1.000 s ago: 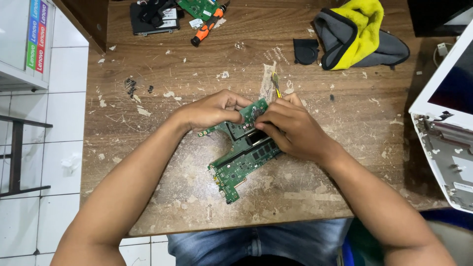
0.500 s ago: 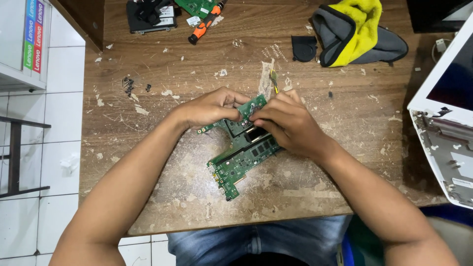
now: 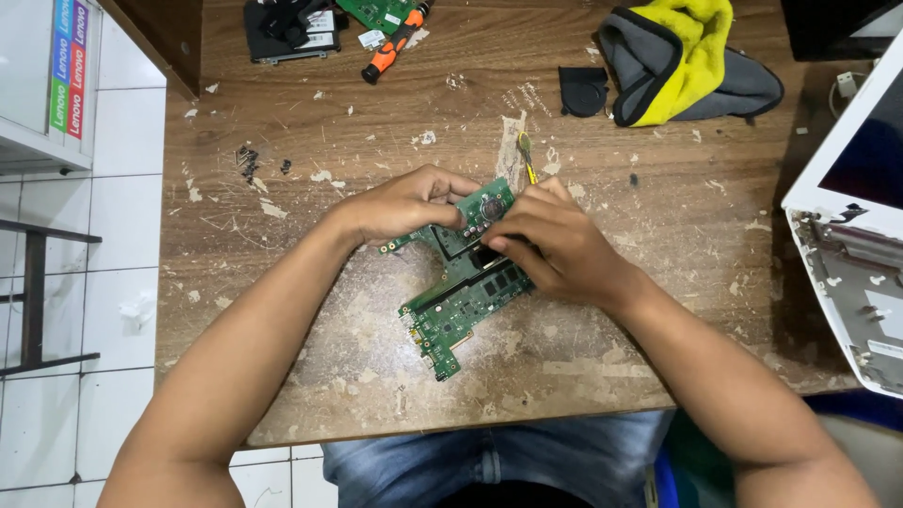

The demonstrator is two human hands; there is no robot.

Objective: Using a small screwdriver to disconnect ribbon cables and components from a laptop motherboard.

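Observation:
A green circuit board (image 3: 458,306) lies at a slant in the middle of the worn wooden table (image 3: 282,310). My left hand (image 3: 400,202) grips the board's upper left part, fingers curled over its edge. My right hand (image 3: 550,246) rests on the board's upper right part, fingertips pressed on a dark component near the board's middle. A thin tool with a yellow tip (image 3: 527,155) sticks up from behind my right hand; I cannot tell if that hand holds it.
At the table's far edge lie an orange-handled screwdriver (image 3: 388,49), a black drive (image 3: 287,30) and another green board (image 3: 376,11). A small black fan (image 3: 583,91) sits beside a yellow-grey cloth (image 3: 682,58). An opened white laptop (image 3: 851,245) stands at right. Small screws (image 3: 248,160) lie at left.
Both hands stay on the board with only small finger shifts. The view has drifted slightly.

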